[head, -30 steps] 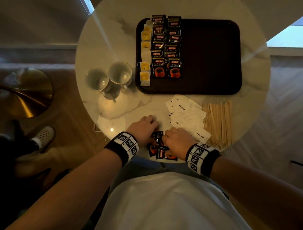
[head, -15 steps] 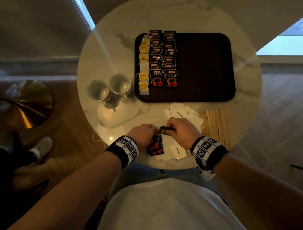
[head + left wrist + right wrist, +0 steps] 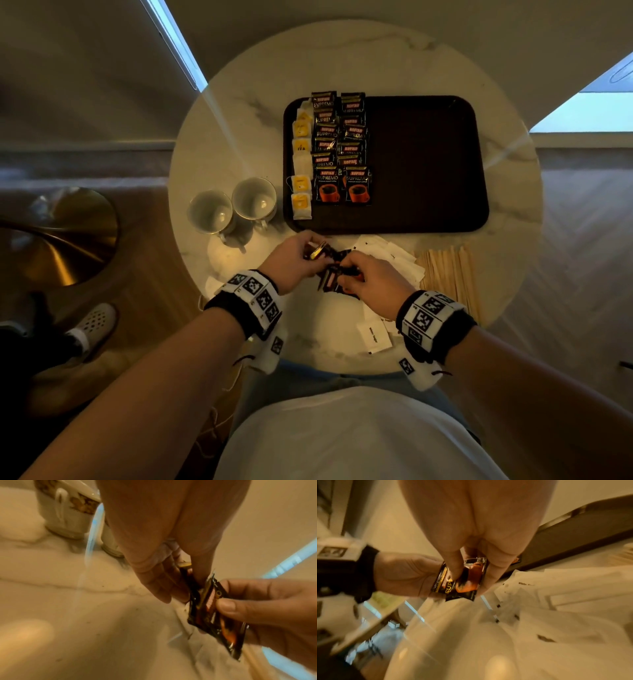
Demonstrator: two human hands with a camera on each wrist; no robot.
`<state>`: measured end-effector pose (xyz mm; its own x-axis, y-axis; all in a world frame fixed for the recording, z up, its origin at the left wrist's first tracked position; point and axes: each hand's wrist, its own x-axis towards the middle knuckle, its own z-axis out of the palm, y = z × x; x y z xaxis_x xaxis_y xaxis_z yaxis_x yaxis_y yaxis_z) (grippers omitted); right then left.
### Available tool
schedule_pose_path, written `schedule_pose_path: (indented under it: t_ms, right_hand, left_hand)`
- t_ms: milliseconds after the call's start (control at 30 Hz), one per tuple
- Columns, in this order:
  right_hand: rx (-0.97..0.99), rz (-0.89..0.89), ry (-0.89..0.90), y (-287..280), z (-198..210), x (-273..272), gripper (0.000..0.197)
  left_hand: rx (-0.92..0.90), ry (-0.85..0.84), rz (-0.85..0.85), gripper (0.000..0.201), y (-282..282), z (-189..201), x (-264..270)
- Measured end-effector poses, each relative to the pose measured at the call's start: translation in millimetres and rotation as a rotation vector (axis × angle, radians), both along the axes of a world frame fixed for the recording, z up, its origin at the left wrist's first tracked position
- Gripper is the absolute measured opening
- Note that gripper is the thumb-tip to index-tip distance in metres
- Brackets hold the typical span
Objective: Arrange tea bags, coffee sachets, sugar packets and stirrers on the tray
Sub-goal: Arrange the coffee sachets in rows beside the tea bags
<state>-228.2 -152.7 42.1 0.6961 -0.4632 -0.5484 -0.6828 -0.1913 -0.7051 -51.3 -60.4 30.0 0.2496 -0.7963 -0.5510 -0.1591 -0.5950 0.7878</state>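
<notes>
Both hands hold black coffee sachets (image 3: 329,270) above the near part of the round marble table. My left hand (image 3: 297,257) pinches one edge of the sachets (image 3: 202,599); my right hand (image 3: 368,279) grips them (image 3: 460,582) between thumb and fingers. The dark tray (image 3: 428,164) sits farther back, with a column of yellow-tagged tea bags (image 3: 301,161) at its left edge and two columns of coffee sachets (image 3: 342,147) beside them. White sugar packets (image 3: 394,255) lie right of my hands, one (image 3: 373,337) nearer me. Wooden stirrers (image 3: 448,270) lie at the right.
Two white cups (image 3: 236,209) stand left of the tray, close to my left hand. The tray's right two thirds are bare. The table rim (image 3: 342,371) runs just under my wrists. A gold lamp base (image 3: 61,233) and a shoe (image 3: 92,325) are on the floor at left.
My hands have lifted the coffee sachets off the table's near edge and carried them away from me toward the tray. Both hands now grip them together.
</notes>
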Motion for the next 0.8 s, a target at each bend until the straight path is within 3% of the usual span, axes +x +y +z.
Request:
schedule_pose_path:
  t_ms: [167,367,533,667,800]
  right_hand:
    - [0.176,-0.22,-0.113,-21,12,15,0.011]
    - [0.099,-0.392,-0.13,-48,14,23,0.017]
    - [0.109,-0.529,-0.179,-64,9,27,0.016]
    - [0.169,-0.519,-0.197,-68,10,42,0.019]
    - [0.002,-0.441,-0.104,-80,3,59,0.021]
  left_hand:
    - [-0.019,0.338,0.283,0.03,-22,11,0]
    - [-0.047,0.29,0.462,0.026,-40,5,6]
    - [-0.076,0.468,0.618,0.022,-56,9,3]
    - [-0.064,0.589,0.643,0.024,-70,7,2]
    - [-0.113,0.439,0.609,0.029,-80,1,6]
